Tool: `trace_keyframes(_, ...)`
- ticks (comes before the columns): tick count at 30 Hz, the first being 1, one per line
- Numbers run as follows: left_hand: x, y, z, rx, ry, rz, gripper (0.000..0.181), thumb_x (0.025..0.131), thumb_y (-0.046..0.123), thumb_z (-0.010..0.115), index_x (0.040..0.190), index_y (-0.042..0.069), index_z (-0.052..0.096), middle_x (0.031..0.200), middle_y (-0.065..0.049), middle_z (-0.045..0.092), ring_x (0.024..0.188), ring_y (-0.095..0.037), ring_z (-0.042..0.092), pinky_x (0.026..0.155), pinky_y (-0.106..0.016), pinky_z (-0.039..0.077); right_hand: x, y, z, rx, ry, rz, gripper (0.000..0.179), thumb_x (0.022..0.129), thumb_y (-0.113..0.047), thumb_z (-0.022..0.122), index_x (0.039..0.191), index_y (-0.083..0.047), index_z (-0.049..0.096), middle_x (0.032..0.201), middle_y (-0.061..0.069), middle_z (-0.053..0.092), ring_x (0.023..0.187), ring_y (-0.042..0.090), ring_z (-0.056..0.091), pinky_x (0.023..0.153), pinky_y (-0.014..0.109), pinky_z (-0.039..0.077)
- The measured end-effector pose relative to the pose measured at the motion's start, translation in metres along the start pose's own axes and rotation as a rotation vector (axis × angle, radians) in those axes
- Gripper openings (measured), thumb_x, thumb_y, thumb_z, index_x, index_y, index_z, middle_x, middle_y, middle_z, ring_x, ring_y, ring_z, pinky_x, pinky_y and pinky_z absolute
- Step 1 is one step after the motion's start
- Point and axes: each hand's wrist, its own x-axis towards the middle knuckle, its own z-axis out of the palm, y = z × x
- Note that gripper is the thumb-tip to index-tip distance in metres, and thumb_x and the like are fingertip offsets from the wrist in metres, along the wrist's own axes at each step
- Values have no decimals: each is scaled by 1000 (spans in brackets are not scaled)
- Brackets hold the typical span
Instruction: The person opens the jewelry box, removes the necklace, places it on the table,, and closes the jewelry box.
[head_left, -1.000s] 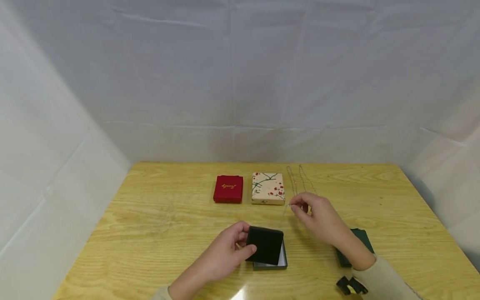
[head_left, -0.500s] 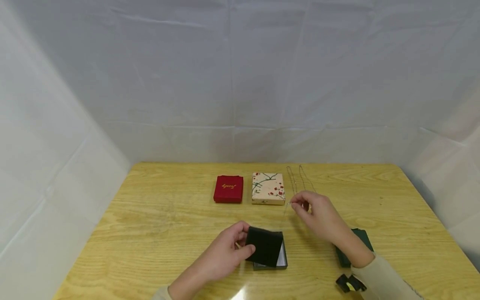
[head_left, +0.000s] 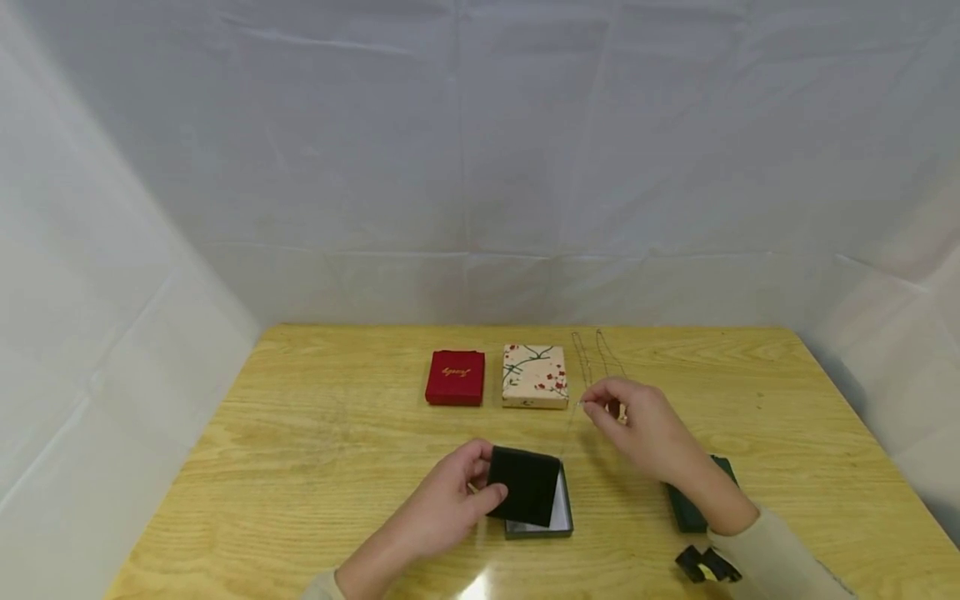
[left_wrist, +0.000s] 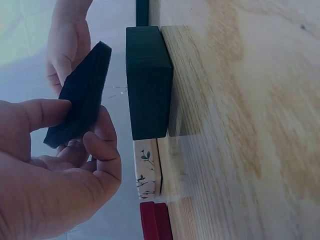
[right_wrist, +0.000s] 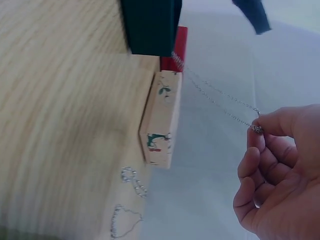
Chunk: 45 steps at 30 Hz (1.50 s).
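Observation:
My left hand [head_left: 450,504] holds a thin black square pad [head_left: 525,487] by its left side, thumb on top and fingers beneath. The pad is tilted above an open dark box [head_left: 564,521] with a pale inside, covering most of it. My right hand [head_left: 637,421] pinches one end of a fine silver chain necklace [right_wrist: 220,98] between thumb and forefinger. From there the necklace slants down toward the far edge of the pad and box. Its lower end is hidden.
A red box [head_left: 455,378] and a flower-patterned box [head_left: 535,377] stand farther back. Other thin chains [head_left: 585,358] lie right of them. Under the right forearm are a dark green box [head_left: 686,508] and a black bow [head_left: 707,566].
The black pad and left hand have shifted slightly left and up in the head view. My right hand keeps its pinch on the necklace and has barely moved.

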Motion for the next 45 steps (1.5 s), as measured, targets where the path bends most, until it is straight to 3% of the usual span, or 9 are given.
trace_keyframes(6, -1, -1, 0, 17, 21, -9, 47, 102, 20, 70, 139, -3, 53, 112, -8, 67, 102, -25, 54, 91, -44, 49, 0, -7, -11, 14, -16, -5, 7, 104, -10, 70, 107, -14, 74, 89, -10, 66, 76, 10, 56, 66, 29, 48)
trace_keyframes(16, 1, -2, -1, 36, 47, -1, 44, 101, 21, 71, 135, -2, 54, 115, -10, 70, 104, -26, 57, 95, -50, 50, 1, -22, -36, 37, -21, -21, 8, 105, -11, 68, 107, -16, 75, 88, -13, 67, 75, 11, 57, 68, 32, 47)
trace_keyframes(22, 1, -3, -1, 21, 51, -2, 45, 102, 21, 71, 136, -3, 54, 125, -16, 70, 110, -29, 59, 99, -56, 50, 0, -29, -50, 24, -15, -27, 8, 106, -12, 68, 108, -17, 74, 90, -13, 67, 77, 11, 56, 71, 32, 46)
trace_keyframes(29, 1, -3, -1, 23, 53, -6, 46, 102, 21, 71, 136, -3, 53, 126, -18, 69, 111, -29, 59, 100, -57, 49, 0, -36, -68, 11, 15, -73, 10, 105, -11, 68, 108, -18, 74, 89, -13, 67, 76, 11, 55, 68, 30, 45)
trace_keyframes(45, 4, -4, -1, 16, 46, -14, 45, 102, 18, 71, 136, -5, 52, 115, -13, 69, 100, -26, 56, 90, -48, 51, -5, -32, -112, -9, 101, -78, 14, 104, -6, 68, 110, -17, 75, 92, -8, 69, 81, 11, 55, 70, 24, 42)
